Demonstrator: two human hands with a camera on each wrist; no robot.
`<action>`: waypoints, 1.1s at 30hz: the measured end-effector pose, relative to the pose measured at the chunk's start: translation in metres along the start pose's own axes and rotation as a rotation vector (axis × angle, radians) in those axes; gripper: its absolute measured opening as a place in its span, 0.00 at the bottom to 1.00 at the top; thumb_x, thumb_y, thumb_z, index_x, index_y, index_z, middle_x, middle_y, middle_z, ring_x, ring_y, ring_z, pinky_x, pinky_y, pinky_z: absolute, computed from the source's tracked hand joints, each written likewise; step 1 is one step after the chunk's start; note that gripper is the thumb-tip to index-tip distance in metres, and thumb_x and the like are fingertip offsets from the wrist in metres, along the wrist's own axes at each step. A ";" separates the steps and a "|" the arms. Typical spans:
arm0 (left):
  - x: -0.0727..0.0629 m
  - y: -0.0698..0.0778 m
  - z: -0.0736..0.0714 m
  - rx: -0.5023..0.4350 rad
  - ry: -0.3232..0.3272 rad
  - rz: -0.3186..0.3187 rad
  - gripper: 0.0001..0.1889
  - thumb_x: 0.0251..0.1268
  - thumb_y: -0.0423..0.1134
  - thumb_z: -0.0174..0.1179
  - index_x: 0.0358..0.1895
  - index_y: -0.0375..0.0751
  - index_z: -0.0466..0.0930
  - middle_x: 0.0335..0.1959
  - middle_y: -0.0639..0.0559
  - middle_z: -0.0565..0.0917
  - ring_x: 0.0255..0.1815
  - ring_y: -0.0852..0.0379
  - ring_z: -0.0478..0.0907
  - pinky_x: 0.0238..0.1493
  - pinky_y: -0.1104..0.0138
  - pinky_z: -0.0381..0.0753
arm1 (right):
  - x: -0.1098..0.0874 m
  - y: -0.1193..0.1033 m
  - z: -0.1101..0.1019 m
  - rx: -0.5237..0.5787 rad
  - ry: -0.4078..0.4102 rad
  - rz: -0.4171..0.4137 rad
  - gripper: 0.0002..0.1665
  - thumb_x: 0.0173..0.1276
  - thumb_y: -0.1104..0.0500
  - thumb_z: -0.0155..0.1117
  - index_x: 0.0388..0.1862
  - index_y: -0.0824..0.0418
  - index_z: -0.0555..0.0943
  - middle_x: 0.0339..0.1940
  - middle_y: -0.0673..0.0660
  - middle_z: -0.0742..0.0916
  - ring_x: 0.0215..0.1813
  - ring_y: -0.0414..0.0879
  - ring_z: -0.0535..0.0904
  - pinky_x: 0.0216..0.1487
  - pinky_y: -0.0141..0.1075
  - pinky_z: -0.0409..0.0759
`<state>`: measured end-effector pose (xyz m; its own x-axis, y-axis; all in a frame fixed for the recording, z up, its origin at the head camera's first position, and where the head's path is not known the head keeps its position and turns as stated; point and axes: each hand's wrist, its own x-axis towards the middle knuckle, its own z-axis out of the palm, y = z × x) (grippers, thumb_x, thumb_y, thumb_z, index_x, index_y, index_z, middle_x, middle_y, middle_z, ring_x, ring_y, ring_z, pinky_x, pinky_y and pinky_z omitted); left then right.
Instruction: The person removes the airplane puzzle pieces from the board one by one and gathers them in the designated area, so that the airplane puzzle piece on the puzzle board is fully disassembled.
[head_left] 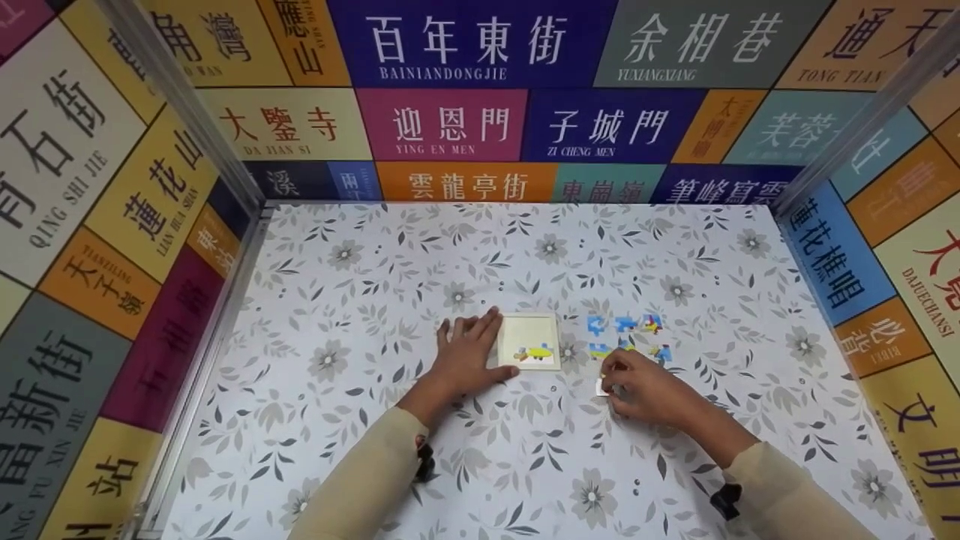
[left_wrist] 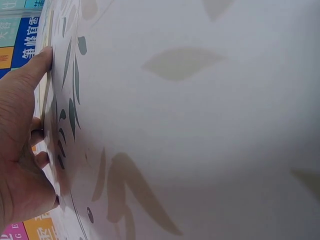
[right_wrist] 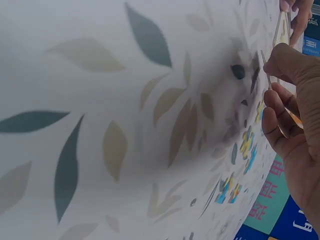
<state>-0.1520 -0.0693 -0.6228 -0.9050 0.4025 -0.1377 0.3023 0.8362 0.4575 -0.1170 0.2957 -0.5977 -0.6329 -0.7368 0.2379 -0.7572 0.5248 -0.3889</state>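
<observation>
My left hand (head_left: 469, 360) lies on the table with its fingers spread along the left side of a small square puzzle tray (head_left: 529, 328). Its thumb reaches the tray's lower left corner. Joined yellow and blue puzzle pieces (head_left: 538, 352) lie along the bottom inside the tray. To the right, my right hand (head_left: 651, 391) pinches a puzzle piece (head_left: 601, 387) between thumb and fingertips. In the right wrist view this piece (right_wrist: 265, 67) appears edge-on, tilted up, and its picture is hidden.
Two rows of loose puzzle pieces (head_left: 624, 324) in blue, yellow and red lie right of the tray, just beyond my right hand, which partly covers the nearer row. A floral cloth (head_left: 405, 262) covers the table. Panels printed with characters (head_left: 450, 124) wall in the back and sides.
</observation>
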 end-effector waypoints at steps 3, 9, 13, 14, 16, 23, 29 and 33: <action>0.000 0.000 -0.001 0.000 0.002 0.006 0.55 0.73 0.74 0.61 0.92 0.48 0.52 0.94 0.53 0.54 0.87 0.41 0.58 0.85 0.29 0.48 | -0.004 0.004 0.000 -0.031 0.015 -0.015 0.11 0.62 0.72 0.80 0.38 0.59 0.92 0.50 0.59 0.86 0.50 0.52 0.82 0.45 0.45 0.85; 0.003 -0.002 -0.003 0.004 0.011 0.018 0.55 0.74 0.73 0.61 0.92 0.47 0.52 0.94 0.52 0.54 0.87 0.40 0.58 0.85 0.28 0.47 | -0.004 0.010 0.002 -0.084 0.054 -0.078 0.10 0.62 0.71 0.81 0.39 0.59 0.93 0.50 0.60 0.87 0.50 0.53 0.83 0.44 0.45 0.86; 0.003 -0.003 0.000 -0.004 0.023 0.023 0.54 0.73 0.71 0.62 0.92 0.45 0.54 0.94 0.50 0.55 0.87 0.39 0.59 0.84 0.27 0.48 | -0.002 0.011 0.004 -0.079 0.057 -0.082 0.08 0.64 0.70 0.81 0.38 0.60 0.93 0.50 0.61 0.86 0.49 0.53 0.83 0.44 0.46 0.86; 0.003 -0.003 0.001 -0.002 0.026 0.025 0.54 0.73 0.71 0.62 0.92 0.45 0.54 0.94 0.50 0.55 0.87 0.38 0.59 0.84 0.27 0.48 | -0.002 0.010 0.005 -0.077 0.055 -0.079 0.08 0.64 0.70 0.82 0.39 0.60 0.93 0.51 0.61 0.86 0.49 0.53 0.83 0.44 0.46 0.86; 0.002 -0.003 0.002 0.000 0.027 0.027 0.54 0.73 0.71 0.62 0.92 0.45 0.54 0.94 0.50 0.55 0.86 0.38 0.60 0.84 0.27 0.49 | -0.004 0.010 0.006 -0.072 0.053 -0.073 0.10 0.62 0.71 0.82 0.39 0.60 0.93 0.51 0.61 0.86 0.50 0.53 0.83 0.44 0.46 0.87; 0.004 -0.003 0.005 -0.006 0.026 0.018 0.54 0.72 0.72 0.62 0.92 0.48 0.55 0.94 0.53 0.55 0.87 0.40 0.59 0.84 0.27 0.48 | -0.010 0.005 0.008 -0.088 0.063 -0.033 0.11 0.63 0.70 0.83 0.40 0.56 0.93 0.53 0.59 0.87 0.51 0.52 0.83 0.46 0.46 0.86; 0.004 -0.003 0.008 0.002 0.030 0.011 0.54 0.72 0.73 0.62 0.92 0.49 0.55 0.94 0.53 0.56 0.86 0.40 0.60 0.85 0.28 0.49 | -0.009 0.001 0.010 -0.112 0.082 -0.023 0.08 0.64 0.67 0.81 0.36 0.55 0.93 0.54 0.59 0.86 0.51 0.51 0.80 0.48 0.45 0.85; 0.003 -0.005 0.006 -0.004 0.045 0.020 0.54 0.72 0.72 0.63 0.91 0.48 0.56 0.93 0.52 0.56 0.86 0.39 0.60 0.84 0.27 0.49 | -0.003 0.001 0.008 -0.106 0.083 -0.009 0.06 0.65 0.65 0.81 0.34 0.55 0.93 0.52 0.58 0.86 0.51 0.51 0.79 0.48 0.45 0.84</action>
<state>-0.1539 -0.0702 -0.6309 -0.9115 0.4017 -0.0888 0.3191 0.8266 0.4636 -0.1147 0.2950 -0.6061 -0.6336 -0.7064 0.3155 -0.7731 0.5633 -0.2916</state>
